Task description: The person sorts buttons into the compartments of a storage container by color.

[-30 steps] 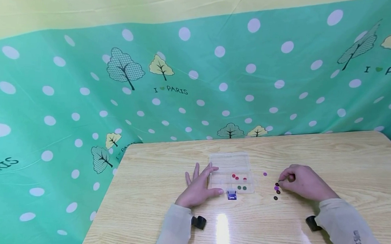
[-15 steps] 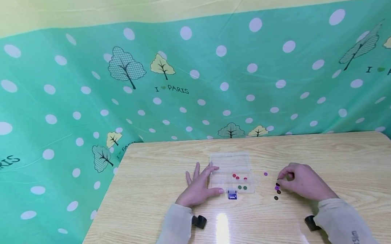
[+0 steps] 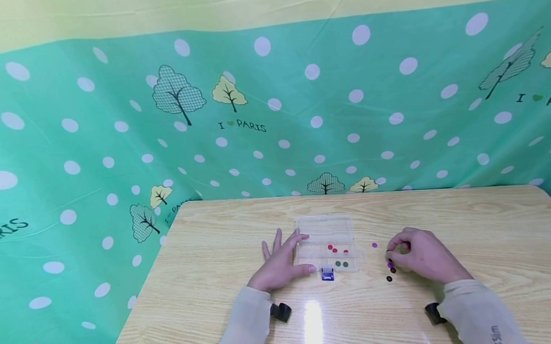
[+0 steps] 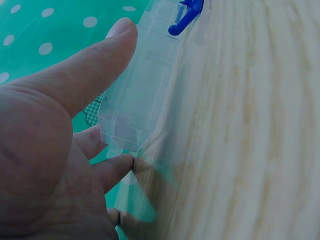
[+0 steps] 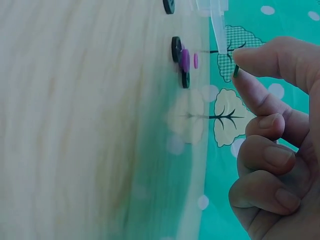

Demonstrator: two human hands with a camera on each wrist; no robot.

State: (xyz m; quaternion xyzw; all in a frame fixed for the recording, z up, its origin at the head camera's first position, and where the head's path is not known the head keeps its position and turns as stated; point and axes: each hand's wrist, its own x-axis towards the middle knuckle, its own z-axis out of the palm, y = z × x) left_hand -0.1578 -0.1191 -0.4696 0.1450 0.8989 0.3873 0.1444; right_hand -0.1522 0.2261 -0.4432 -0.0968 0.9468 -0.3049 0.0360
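Note:
My right hand pinches a small dark green button between thumb and forefinger, its other fingers curled in. Close by its fingertips lie several black buttons and a purple button, with another purple button farther back. My left hand spreads straight fingers around the left end of a clear plastic box, thumb at the front corner and forefinger over the side. The box is open, with red buttons and green buttons in its right-hand compartments.
A blue latch sticks out from the box's front edge. The box's clear lid lies back on the wooden table. A green dotted curtain hangs behind the table's back edge.
My right hand has shifted slightly left and up from the loose buttons, with the dark green button in its pinch. The left hand stays in place at the box.

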